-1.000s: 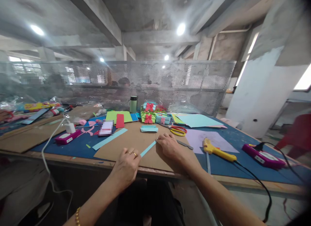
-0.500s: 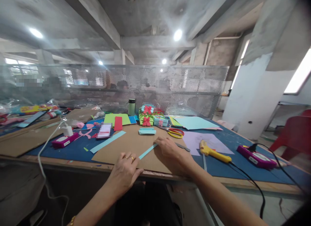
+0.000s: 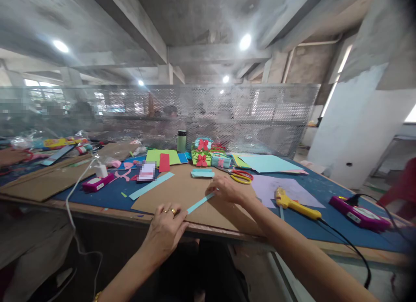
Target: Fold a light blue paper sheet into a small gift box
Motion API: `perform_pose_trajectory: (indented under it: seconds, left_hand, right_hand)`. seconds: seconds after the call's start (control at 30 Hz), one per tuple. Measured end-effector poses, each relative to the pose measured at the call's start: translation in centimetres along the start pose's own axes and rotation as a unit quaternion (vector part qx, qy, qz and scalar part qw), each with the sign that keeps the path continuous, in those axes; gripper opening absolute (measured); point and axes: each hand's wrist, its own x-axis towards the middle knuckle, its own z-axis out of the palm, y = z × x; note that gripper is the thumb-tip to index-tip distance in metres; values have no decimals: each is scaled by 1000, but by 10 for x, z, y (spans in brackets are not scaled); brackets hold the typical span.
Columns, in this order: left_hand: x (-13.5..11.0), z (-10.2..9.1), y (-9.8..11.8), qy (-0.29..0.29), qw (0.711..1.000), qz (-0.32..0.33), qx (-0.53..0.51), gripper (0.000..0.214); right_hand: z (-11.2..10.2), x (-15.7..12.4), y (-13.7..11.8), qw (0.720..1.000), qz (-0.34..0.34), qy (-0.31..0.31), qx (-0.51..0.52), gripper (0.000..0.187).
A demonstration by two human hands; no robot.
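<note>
A narrow light-blue paper strip (image 3: 201, 202) runs at a slant between my two hands, low over the brown cardboard (image 3: 182, 189). My left hand (image 3: 169, 224) is at the near edge of the cardboard, its fingers and thumb closed at the strip's near end. At the far end my right hand (image 3: 227, 190) pinches the strip; its fingertips are partly hidden. Just beyond the right hand lies a folded light-blue paper piece (image 3: 203, 174). Scissors (image 3: 241, 176) with red and yellow handles lie past the right wrist.
A yellow glue gun (image 3: 297, 206) rests on purple paper (image 3: 292, 189) at right, near a magenta power strip (image 3: 359, 214). A phone (image 3: 147, 171), a wider blue strip (image 3: 152, 186) and a green bottle (image 3: 182, 141) stand or lie beyond. Paper bow decorations (image 3: 202, 154) are stacked at the back.
The view has turned slightly left, so things appear farther right. My right fingers have bent and risen at the strip's far end. My left thumb has drawn in toward the strip's near end.
</note>
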Motion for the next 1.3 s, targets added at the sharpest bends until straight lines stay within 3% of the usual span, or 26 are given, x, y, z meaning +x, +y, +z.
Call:
perform_pose_trajectory:
  seconds: [0.2, 0.43, 0.57, 0.63, 0.7, 0.77, 0.87, 1.0, 1.07, 1.13, 1.3]
  left_hand:
    - [-3, 2, -6, 44, 998, -44, -27, 39]
    - [14, -12, -10, 85, 980, -122, -133, 50]
    - [26, -20, -5, 86, 974, -117, -175, 20]
    - [28, -24, -1, 52, 955, -137, -256, 24]
    - [29, -27, 3, 12, 907, -192, -375, 30]
    - [29, -28, 8, -14, 825, -263, -500, 33]
    - [33, -26, 18, -1, 717, -314, -622, 37]
    - [42, -15, 41, -34, 643, -307, -701, 35]
    - [44, -9, 52, -58, 640, -296, -707, 34]
    - [45, -5, 59, -65, 662, -278, -693, 34]
    - [42, -5, 62, -29, 702, -270, -658, 34]
  right_hand:
    - [-11, -10, 3, 1000, 1, -3, 2, 11]
    - [-38, -24, -21, 1000, -13, 9, 11, 14]
    - [-55, -43, -31, 998, -21, 38, 45, 12]
    - [-64, -55, -31, 996, -4, 47, 81, 11]
    - [-72, -69, -26, 985, 34, 84, 144, 10]
    - [-75, -83, -22, 954, 94, 162, 235, 19]
    - [-69, -98, -27, 875, 170, 247, 381, 39]
    - [-43, -102, -63, 821, 165, 146, 526, 48]
    - [-28, -98, -82, 782, 208, 159, 566, 42]
    - [-17, -94, -94, 746, 251, 202, 582, 41]
    - [-7, -96, -95, 689, 288, 283, 602, 40]
